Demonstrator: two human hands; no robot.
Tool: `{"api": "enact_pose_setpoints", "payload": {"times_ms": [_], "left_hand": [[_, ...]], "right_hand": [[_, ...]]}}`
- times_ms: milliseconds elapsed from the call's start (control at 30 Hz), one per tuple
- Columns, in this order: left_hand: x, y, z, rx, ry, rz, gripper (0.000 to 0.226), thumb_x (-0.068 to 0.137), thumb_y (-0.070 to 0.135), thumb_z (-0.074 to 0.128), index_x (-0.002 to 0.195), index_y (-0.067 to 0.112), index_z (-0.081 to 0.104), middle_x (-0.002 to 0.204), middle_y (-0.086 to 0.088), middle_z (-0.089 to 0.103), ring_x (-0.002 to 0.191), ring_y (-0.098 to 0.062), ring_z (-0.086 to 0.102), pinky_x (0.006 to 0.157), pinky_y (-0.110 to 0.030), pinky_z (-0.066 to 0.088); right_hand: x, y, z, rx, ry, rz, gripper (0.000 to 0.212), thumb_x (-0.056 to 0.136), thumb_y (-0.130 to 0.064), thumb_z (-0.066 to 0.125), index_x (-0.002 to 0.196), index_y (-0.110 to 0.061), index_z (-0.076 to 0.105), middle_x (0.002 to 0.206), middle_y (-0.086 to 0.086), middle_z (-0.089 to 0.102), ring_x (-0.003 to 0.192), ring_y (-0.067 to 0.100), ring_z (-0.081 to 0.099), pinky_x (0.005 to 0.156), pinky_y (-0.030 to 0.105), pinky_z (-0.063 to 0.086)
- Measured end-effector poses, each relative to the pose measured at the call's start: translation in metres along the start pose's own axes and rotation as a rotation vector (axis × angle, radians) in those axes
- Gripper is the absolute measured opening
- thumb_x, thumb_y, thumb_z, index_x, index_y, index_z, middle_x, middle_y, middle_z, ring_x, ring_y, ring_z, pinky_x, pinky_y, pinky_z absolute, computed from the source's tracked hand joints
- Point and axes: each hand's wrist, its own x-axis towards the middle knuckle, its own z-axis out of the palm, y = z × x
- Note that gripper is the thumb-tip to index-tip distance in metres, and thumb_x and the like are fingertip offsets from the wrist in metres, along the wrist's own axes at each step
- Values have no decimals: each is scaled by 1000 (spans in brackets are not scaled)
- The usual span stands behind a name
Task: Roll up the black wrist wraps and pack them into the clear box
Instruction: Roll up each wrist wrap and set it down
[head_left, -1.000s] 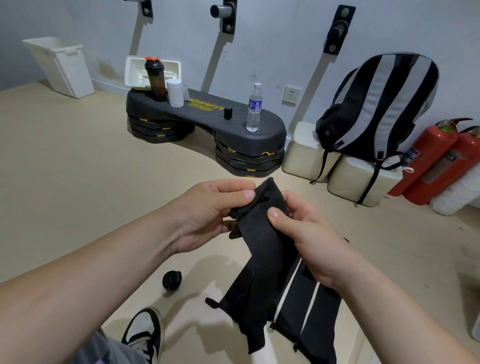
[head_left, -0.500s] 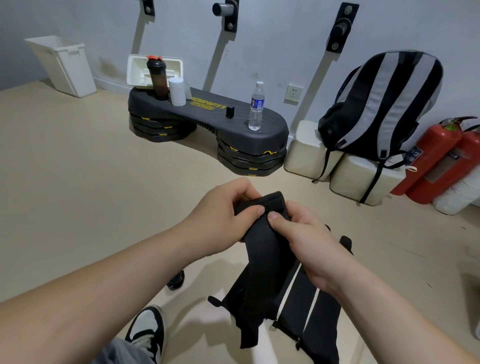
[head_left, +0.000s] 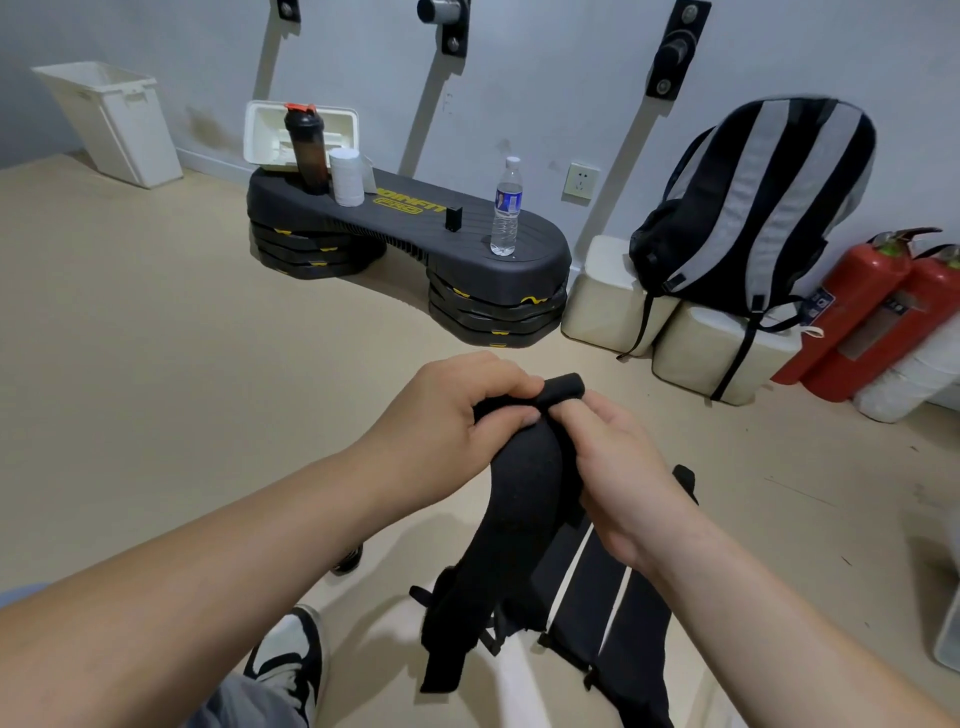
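Since a second ago, the top end of the black wrist wrap (head_left: 524, 483) has been turned over into a small tight roll (head_left: 563, 389); before, it stuck up flat. The left hand (head_left: 467, 410) and right hand (head_left: 618, 467) both pinch that roll up in the air, and the long tail hangs down by more black wraps (head_left: 613, 613). Rolling has only just begun, so next the roll likely needs turning down the strap, kept tight; no clear box is plain to see.

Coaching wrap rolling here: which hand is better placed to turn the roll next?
Likely the left hand: its thumb and forefinger pinch the rolled top of the black wrist wrap. The right hand sits lower, beside the hanging length.
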Motion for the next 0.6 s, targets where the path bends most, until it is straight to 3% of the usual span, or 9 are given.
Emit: {"api": "enact_pose_setpoints", "payload": {"times_ms": [100, 167, 233, 300, 367, 467, 600], "left_hand": [[-3, 8, 0, -114, -35, -144, 13, 98, 21, 70, 106, 22, 81, 94, 18, 74, 94, 0, 68, 84, -12, 46], [-5, 13, 0, -249, -81, -307, 15, 101, 16, 69, 102, 27, 79, 92, 21, 76, 89, 1, 69, 85, -14, 49], [-4, 12, -3, -397, -126, -434, 19, 100, 9, 70, 99, 26, 78, 101, 5, 80, 99, -16, 75, 92, -28, 58], [-2, 12, -10, -454, -155, -474, 21, 97, 3, 72, 94, 24, 78, 107, -6, 80, 102, -24, 75, 94, -33, 60], [0, 12, -13, -399, -154, -449, 23, 94, 0, 75, 90, 23, 77, 101, -2, 81, 95, -14, 76, 88, -25, 59], [0, 13, -14, -211, -101, -331, 26, 90, 2, 79, 87, 28, 76, 89, 9, 77, 80, -1, 69, 77, -13, 51], [0, 7, -13, -143, -29, -138, 20, 86, 7, 82, 92, 26, 78, 89, 11, 74, 87, -8, 70, 80, -18, 52]], "right_hand": [[2, -1, -4, -8, 5, -1, 27, 102, -16, 53, 105, -16, 80, 104, 15, 79, 95, 26, 74, 83, 44, 55], [2, 2, -5, -27, 14, -1, 26, 102, -17, 54, 107, -18, 79, 110, 18, 79, 106, 32, 75, 92, 51, 58], [3, 5, -4, -46, 31, 7, 25, 101, -17, 55, 108, -19, 79, 110, 19, 78, 105, 31, 75, 90, 49, 57], [2, 6, -3, -58, 26, 15, 26, 100, -16, 55, 109, -19, 79, 107, 16, 79, 101, 30, 75, 87, 45, 57], [2, 5, -4, -33, -11, 22, 27, 97, -16, 55, 113, -14, 77, 108, 14, 80, 105, 33, 75, 92, 49, 57], [1, 3, -6, 91, -89, 45, 51, 80, -28, 61, 120, 2, 66, 104, 17, 72, 97, 31, 70, 87, 47, 50], [3, 0, -6, 28, -93, -54, 30, 102, -33, 66, 116, -7, 72, 107, 16, 79, 102, 28, 76, 87, 40, 58]]}}
